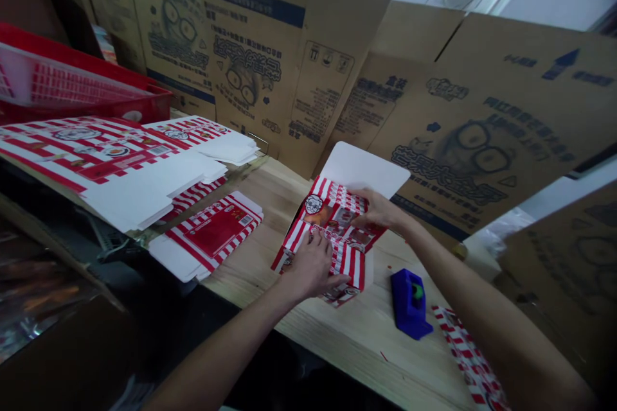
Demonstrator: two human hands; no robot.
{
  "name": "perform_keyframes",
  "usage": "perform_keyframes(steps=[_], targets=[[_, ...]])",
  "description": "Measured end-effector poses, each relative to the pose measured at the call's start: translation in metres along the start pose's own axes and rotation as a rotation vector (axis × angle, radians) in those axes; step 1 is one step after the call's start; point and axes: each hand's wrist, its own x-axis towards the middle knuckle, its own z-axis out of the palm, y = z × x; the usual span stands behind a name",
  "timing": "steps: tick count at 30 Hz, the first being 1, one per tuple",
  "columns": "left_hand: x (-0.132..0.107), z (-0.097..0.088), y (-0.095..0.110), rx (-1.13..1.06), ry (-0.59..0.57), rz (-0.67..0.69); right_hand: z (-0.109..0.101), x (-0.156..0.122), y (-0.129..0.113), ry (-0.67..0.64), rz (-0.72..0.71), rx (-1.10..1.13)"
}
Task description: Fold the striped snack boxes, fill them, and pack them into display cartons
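A red-and-white striped carton (332,218), partly folded with its white flap raised at the back, rests on the wooden table (347,334). My left hand (311,266) presses on the carton's near side, fingers curled over its lower edge. My right hand (378,210) grips the carton's upper right part, fingers closed on the panel. A flat carton blank (212,234) of the same print lies to the left.
Stacks of flat striped blanks (110,160) fill the left, with a red crate (87,87) behind. A blue tape dispenser (409,303) sits right of the carton, beside a striped piece (470,356). Large printed cardboard boxes (472,128) wall the back.
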Motion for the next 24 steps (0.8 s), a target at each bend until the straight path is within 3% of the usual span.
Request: perform_keyframes(steps=[6,9,14,19,24], targets=[[-0.001,-0.001,0.000,0.007,0.010,-0.008,0.049,-0.007,0.019,-0.144,-0.030,0.001],[-0.001,0.000,0.000,0.010,0.009,-0.009,0.064,-0.009,0.017,-0.217,-0.051,-0.010],[-0.002,0.004,0.000,0.021,0.012,-0.017,0.086,0.002,-0.009,-0.140,-0.061,-0.020],[0.001,0.004,-0.004,-0.007,0.022,-0.008,0.114,0.008,-0.018,-0.232,0.025,-0.100],[0.002,-0.010,-0.006,-0.176,0.041,0.055,0.120,0.008,-0.024,-0.179,0.047,-0.095]])
